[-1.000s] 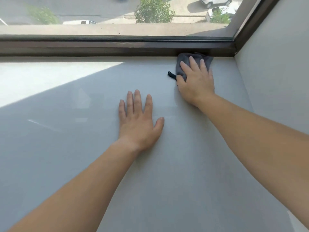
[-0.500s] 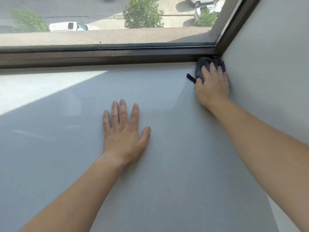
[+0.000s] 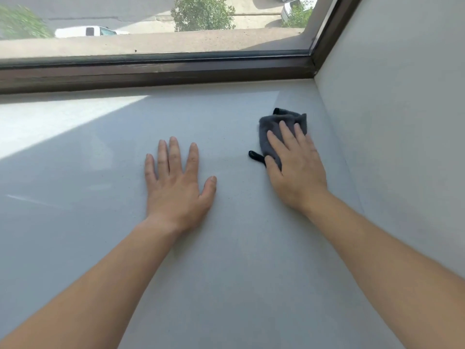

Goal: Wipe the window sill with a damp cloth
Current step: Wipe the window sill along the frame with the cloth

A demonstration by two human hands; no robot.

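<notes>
The wide pale grey window sill point(image 3: 226, 260) fills most of the head view. A small dark grey cloth point(image 3: 276, 124) with a black loop lies on it near the right wall, a hand's length in front of the window frame. My right hand point(image 3: 294, 170) presses flat on the cloth, fingers spread over it, covering its near half. My left hand point(image 3: 177, 187) rests flat on the bare sill to the left of the cloth, fingers apart, holding nothing.
A dark brown window frame point(image 3: 156, 71) runs along the far edge of the sill. A grey side wall point(image 3: 402, 122) bounds the sill on the right. Sunlight falls on the sill's far left part point(image 3: 50, 122).
My right hand has slid the cloth out of the far right corner, back toward me along the wall. My left hand has stayed flat on the sill.
</notes>
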